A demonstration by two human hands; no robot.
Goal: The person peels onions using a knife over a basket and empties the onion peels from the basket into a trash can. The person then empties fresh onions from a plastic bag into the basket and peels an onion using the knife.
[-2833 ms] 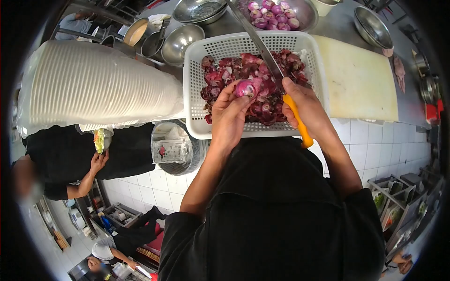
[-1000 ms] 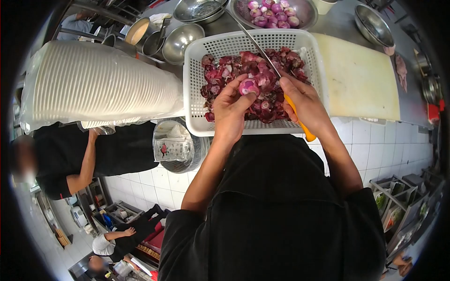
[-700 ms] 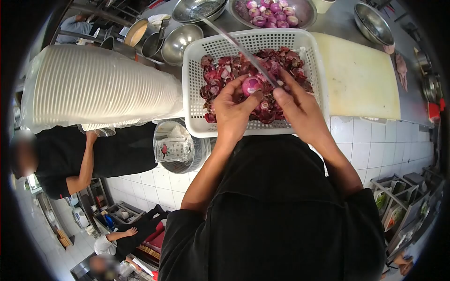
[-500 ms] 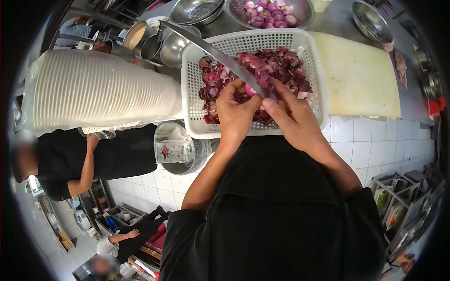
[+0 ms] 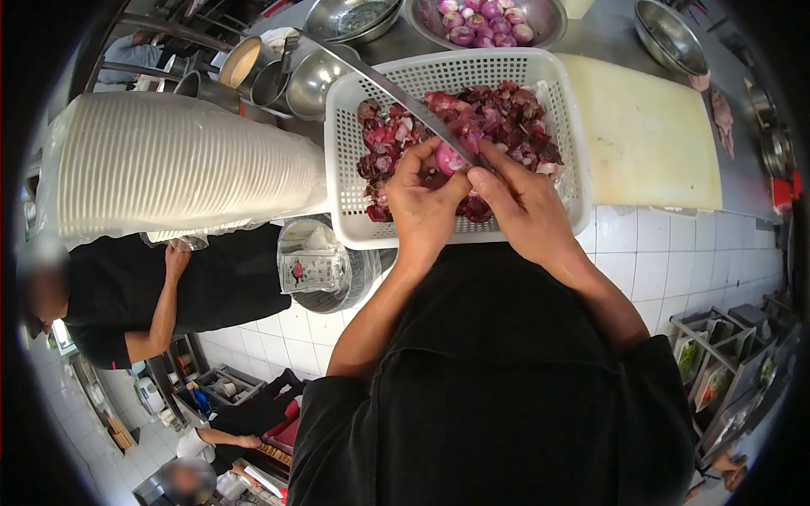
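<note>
Over a white perforated basket (image 5: 340, 198), my left hand (image 5: 424, 202) is closed around a purple onion (image 5: 450, 158). My right hand (image 5: 527, 202) grips a long knife (image 5: 388, 87), whose blade slants up and to the left across the basket's rim. The blade's near end lies against the onion, between my two hands. My right hand hides the knife's handle. Red onion skins and pieces (image 5: 506, 118) fill much of the basket below and beyond my hands.
Peeled onions (image 5: 485, 24) sit in a metal bowl (image 5: 553, 25) behind the basket. A pale cutting board (image 5: 650, 135) lies right, wrapped stacked containers (image 5: 186, 169) left. More metal bowls (image 5: 316, 82) stand at the back. A person in black (image 5: 211, 278) stands left; another (image 5: 219, 438) is farther off.
My right hand has moved left toward my left hand. The knife has swung from pointing up and slightly left to a lower slant, its blade now at the onion.
</note>
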